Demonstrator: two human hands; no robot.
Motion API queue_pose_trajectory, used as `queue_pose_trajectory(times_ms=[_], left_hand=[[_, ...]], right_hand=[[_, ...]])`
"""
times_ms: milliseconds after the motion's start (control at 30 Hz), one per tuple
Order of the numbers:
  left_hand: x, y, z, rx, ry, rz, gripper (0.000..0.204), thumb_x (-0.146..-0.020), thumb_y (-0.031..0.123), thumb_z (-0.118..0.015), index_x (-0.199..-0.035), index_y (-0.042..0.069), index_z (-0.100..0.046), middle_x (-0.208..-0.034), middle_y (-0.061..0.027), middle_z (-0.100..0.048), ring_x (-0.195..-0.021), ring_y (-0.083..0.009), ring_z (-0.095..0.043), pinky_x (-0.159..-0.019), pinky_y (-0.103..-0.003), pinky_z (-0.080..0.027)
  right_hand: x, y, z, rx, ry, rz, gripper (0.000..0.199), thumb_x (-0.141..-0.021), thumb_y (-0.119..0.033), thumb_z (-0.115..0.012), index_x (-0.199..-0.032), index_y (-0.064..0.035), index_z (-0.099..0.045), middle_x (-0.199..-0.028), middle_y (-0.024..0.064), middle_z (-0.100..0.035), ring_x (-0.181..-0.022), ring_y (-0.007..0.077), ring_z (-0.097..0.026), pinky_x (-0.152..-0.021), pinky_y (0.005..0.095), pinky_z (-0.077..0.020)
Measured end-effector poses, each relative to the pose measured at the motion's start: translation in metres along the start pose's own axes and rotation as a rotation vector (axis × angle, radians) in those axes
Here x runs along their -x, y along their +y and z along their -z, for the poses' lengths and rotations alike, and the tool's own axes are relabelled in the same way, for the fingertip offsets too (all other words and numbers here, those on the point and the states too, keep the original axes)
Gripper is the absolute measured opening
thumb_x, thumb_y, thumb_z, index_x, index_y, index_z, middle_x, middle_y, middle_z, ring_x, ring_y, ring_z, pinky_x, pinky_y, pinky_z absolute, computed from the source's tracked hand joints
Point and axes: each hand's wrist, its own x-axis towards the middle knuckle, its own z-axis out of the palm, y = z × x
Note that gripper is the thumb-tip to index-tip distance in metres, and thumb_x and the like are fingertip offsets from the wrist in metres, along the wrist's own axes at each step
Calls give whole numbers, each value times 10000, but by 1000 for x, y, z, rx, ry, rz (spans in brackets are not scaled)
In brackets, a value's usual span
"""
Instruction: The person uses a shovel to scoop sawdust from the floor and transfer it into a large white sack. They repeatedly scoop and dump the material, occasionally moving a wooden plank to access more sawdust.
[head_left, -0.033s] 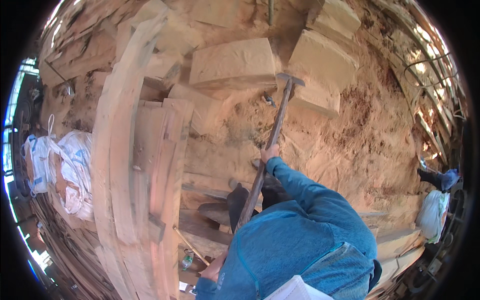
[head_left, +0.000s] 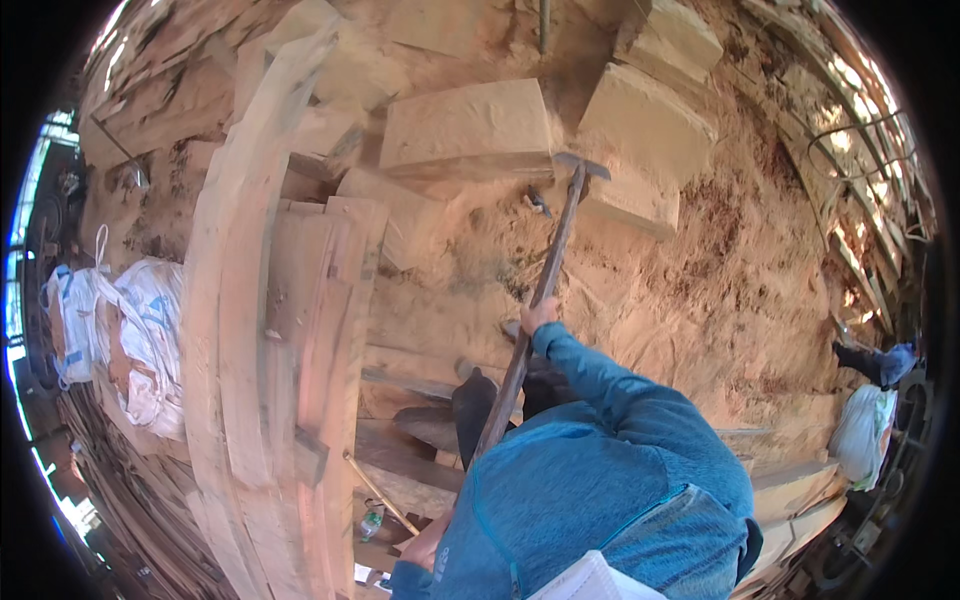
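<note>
A long-handled pick-like tool [head_left: 548,268] with a narrow metal crosspiece slants from my body toward the timber blocks. My right hand [head_left: 541,315] is wrapped round its wooden handle, around mid-length. At the lower left, my left hand [head_left: 428,545] is closed by the handle's near end; my jacket covers part of that hand and of the handle. The tool's metal head [head_left: 584,165] lies at the gap between a squared timber block [head_left: 465,128] and another block [head_left: 645,130] to its right. Whether it touches either one I cannot tell.
Long stacked beams [head_left: 235,300] run along my left. White sacks [head_left: 150,330] stand beyond them. A thin stick [head_left: 380,492] and a small clear bottle [head_left: 371,522] are near my left hand. Sawdust-covered ground [head_left: 690,300] spreads to the right, with another person [head_left: 880,362] at the far right edge.
My right hand and the tool have come very slightly nearer to me. Both hands keep the same hold.
</note>
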Motion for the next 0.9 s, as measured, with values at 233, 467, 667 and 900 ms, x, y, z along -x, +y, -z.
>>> queue_pose_trajectory(times_ms=[233, 467, 667, 900], left_hand=[[27, -34, 35, -302, 74, -85, 346, -959, 375, -507, -931, 36, -565, -600, -27, -505, -425, -94, -430, -398, -242, -330], [-46, 39, 0, -659, 189, -479, 337, -951, 332, -513, -908, 6, -587, -615, -39, -517, -470, -98, -458, -434, -246, -341], [-114, 123, -96, -544, 92, -591, 441, -966, 429, -455, -1010, 6, -570, -678, -70, -563, -554, -130, -536, -502, -294, -426], [-87, 135, -122, -635, 136, -503, 546, -968, 501, -397, -1048, -11, -569, -830, -105, -592, -716, -184, -573, -671, -318, -453]], right_hand=[[75, 0, 11, -541, -336, -474, 374, -749, -152, -664, -999, 50, -471, -713, 185, -584, -619, 329, -623, -578, 436, -530], [-38, -80, 49, -851, -477, -281, 183, -812, -118, -568, -658, -30, -523, -537, 108, -520, -455, 249, -562, -434, 397, -507], [-195, -125, 45, -937, -483, -220, 158, -836, -117, -608, -741, -25, -522, -588, 95, -521, -472, 218, -545, -435, 377, -505], [-198, -103, 21, -648, -378, -306, 179, -826, -105, -609, -804, 25, -488, -608, 123, -544, -473, 233, -569, -417, 401, -513]])
